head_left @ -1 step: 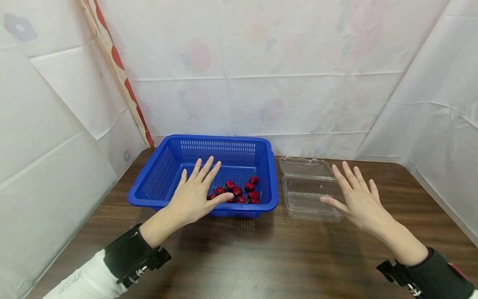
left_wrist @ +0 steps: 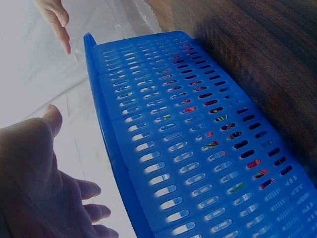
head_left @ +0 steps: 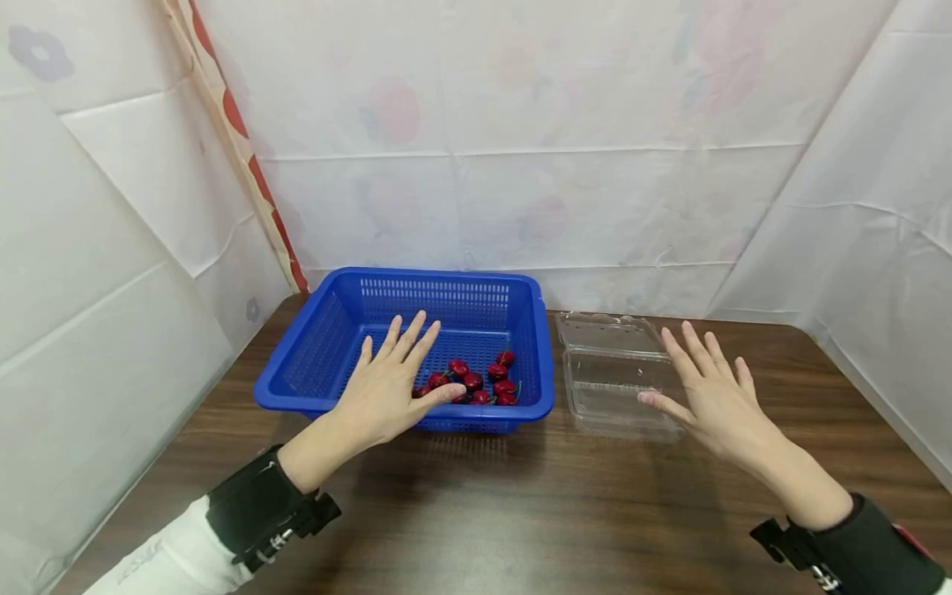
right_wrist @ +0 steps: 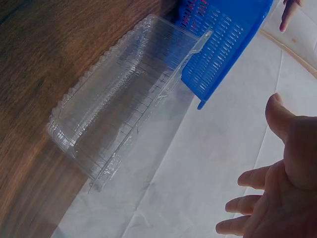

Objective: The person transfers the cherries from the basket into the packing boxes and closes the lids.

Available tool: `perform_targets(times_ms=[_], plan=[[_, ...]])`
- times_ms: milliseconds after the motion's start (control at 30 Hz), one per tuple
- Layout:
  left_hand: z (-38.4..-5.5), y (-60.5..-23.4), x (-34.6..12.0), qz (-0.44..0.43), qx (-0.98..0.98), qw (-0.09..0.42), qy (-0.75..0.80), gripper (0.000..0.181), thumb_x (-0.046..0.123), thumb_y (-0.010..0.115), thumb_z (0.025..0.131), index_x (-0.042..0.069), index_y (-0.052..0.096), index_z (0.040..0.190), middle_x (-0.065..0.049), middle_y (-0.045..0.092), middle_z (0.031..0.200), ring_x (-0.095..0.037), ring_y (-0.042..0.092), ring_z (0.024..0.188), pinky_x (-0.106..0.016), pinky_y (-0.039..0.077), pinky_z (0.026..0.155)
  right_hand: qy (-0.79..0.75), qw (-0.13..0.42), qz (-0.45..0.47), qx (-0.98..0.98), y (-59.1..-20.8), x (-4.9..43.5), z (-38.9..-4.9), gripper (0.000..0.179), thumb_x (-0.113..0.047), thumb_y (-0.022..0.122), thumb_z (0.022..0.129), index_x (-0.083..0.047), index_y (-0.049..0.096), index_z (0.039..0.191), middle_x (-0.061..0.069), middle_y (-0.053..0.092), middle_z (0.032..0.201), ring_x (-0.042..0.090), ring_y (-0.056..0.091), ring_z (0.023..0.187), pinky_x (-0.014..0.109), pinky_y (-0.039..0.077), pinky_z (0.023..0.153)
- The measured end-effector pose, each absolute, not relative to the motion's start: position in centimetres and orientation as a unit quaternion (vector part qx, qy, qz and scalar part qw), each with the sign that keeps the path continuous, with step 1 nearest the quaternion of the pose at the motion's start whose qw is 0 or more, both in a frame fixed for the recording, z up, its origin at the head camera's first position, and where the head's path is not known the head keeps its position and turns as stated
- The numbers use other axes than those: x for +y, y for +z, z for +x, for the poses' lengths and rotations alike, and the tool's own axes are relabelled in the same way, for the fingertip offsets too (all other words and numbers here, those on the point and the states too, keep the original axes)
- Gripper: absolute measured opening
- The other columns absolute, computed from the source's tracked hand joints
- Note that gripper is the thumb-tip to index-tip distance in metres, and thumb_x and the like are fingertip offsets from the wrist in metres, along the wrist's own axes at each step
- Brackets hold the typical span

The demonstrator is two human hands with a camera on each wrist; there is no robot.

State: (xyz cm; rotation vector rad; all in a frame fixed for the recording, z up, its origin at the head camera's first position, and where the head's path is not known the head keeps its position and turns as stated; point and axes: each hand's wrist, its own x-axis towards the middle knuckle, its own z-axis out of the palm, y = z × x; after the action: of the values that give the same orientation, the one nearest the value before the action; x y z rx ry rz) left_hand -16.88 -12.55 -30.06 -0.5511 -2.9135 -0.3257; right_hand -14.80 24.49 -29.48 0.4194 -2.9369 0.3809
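My left hand (head_left: 383, 397) is spread palm down above the near side of a blue plastic basket (head_left: 545, 364), holding nothing. Several dark red cherries (head_left: 473, 381), some with green stems, lie in the basket's near right part; the hand hides part of that area. My right hand (head_left: 721, 409), also empty with fingers spread, hovers by the right edge of a clear plastic clamshell box (head_left: 602, 388). The box's lid (head_left: 606, 332) is folded back toward the wall. In the left wrist view, cherries show red through the basket's slots (left_wrist: 210, 145).
Basket and box stand side by side on a dark wooden table (head_left: 521, 512). White patterned sheeting (head_left: 476, 207) hangs behind the table and along both sides. Each wrist wears a black band, such as the left wristband (head_left: 253, 500).
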Motion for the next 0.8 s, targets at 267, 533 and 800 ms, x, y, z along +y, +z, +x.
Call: perform_targets(times_ms=[267,533,800], plan=[[-16.7,-29.7,-12.5,-0.183,-0.973,0.077,-0.118,0.086,0.071,0.032,0.078,0.017,0.016,0.143,-0.007,0.01,0.147,-0.028,0.001,0.133,-0.057,0.004,0.1,0.131,0.078,0.144,-0.978,-29.6,24.6,-14.9,0.086,-0.053,0.049,0.084,-0.009,0.005,0.143,0.021,-0.002,0.145,0.04,-0.006,0.13,0.066,-0.004,0.092],[-16.9,-29.1,-12.2,-0.193,-0.97,0.072,-0.129,0.08,0.065,0.033,0.082,0.013,0.023,0.141,-0.014,0.028,0.141,-0.031,0.023,0.129,-0.055,0.018,0.099,0.121,0.094,0.14,-0.978,-29.3,24.7,-15.4,0.084,-0.052,0.051,0.083,0.002,0.02,0.139,0.029,0.02,0.138,0.047,0.021,0.122,0.066,0.015,0.085],[-17.4,-28.5,-11.4,-0.209,-0.966,0.085,-0.129,0.068,0.05,0.045,0.087,0.005,0.035,0.136,-0.019,0.047,0.126,-0.032,0.047,0.111,-0.045,0.043,0.082,0.112,0.076,0.12,-0.984,-29.1,25.4,-16.5,0.078,-0.05,0.049,0.085,0.01,0.031,0.131,0.034,0.034,0.126,0.05,0.033,0.111,0.063,0.031,0.075]])
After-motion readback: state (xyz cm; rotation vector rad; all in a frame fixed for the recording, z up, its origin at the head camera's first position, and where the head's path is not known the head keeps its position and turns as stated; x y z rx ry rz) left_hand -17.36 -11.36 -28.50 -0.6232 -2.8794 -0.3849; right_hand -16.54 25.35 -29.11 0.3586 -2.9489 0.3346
